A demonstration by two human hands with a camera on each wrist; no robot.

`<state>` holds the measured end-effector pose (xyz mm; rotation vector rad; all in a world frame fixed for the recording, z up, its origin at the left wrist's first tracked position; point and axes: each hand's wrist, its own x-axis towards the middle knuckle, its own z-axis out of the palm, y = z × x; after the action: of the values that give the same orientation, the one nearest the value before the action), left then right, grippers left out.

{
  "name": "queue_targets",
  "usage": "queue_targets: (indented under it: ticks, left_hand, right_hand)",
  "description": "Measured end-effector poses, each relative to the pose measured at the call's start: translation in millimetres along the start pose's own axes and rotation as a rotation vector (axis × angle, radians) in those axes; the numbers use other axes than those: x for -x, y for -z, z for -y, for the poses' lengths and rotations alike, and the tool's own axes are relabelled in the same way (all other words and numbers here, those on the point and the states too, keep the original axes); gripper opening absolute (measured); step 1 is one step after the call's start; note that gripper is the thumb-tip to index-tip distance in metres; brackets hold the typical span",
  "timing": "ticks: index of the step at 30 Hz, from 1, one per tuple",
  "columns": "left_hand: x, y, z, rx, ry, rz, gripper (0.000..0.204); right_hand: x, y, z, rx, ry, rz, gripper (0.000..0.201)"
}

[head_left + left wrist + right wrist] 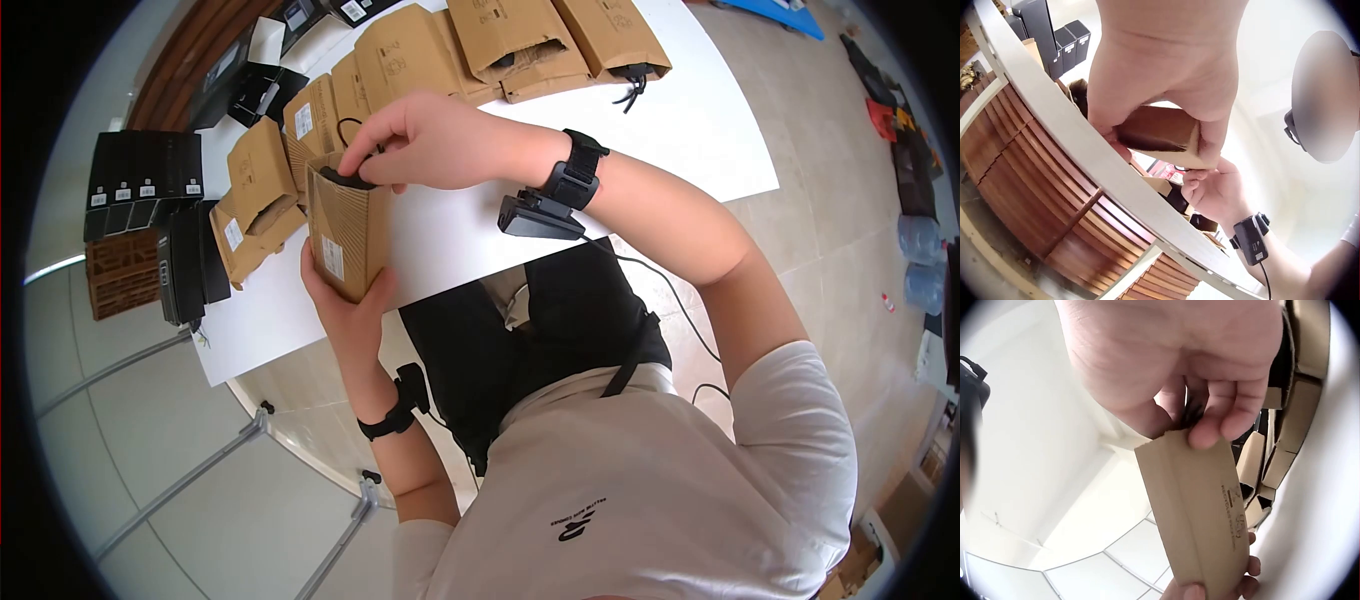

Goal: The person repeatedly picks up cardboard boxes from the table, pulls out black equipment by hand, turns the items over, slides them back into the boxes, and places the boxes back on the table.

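Observation:
My left hand (345, 312) grips a narrow brown cardboard box (340, 225) near its lower end, thumb on one side and fingers on the other. The box stands tilted above the white table's near edge, with its torn mouth facing up. At that mouth my right hand (435, 145) pinches a black corded item (345, 178), most of which is hidden inside the box. A thin black cable loop shows beside the fingertips. In the right wrist view, dark strands (1192, 412) lie between thumb and fingers, right over the rim of the box (1191, 494).
Several opened brown cardboard boxes (405, 55) line the back of the white table (690, 130); a black cord (632, 85) sticks out of one. Black boxes (145, 170) stand at the left, by a brown slatted block (122, 275). A wrist camera's cable (660, 275) hangs beside my right arm.

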<state>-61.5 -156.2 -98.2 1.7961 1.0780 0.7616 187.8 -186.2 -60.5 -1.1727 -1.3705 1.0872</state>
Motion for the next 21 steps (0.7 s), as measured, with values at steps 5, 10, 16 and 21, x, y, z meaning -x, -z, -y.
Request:
queue_targets:
  ticks: [5,10,16,21]
  left_hand:
    - [-5,4,11,-0.373,-0.05,-0.072,0.091]
    - [7,-1,-2,-0.415,-0.08,-0.021,0.088]
    - [10,0,4,-0.371,-0.121,-0.044,0.086]
    - [5,15,8,-0.009,-0.072,-0.209,0.087]
  right_hand:
    - [-4,-5,-10,0.056,0.003,-0.051,0.024]
    - [-3,-4,-7,0.145,0.07,-0.053,0.026]
    - [-7,-3,-14,0.111,-0.002,-0.068,0.027]
    - [-4,-9,-21,0.207,0.226,-0.271,0.027]
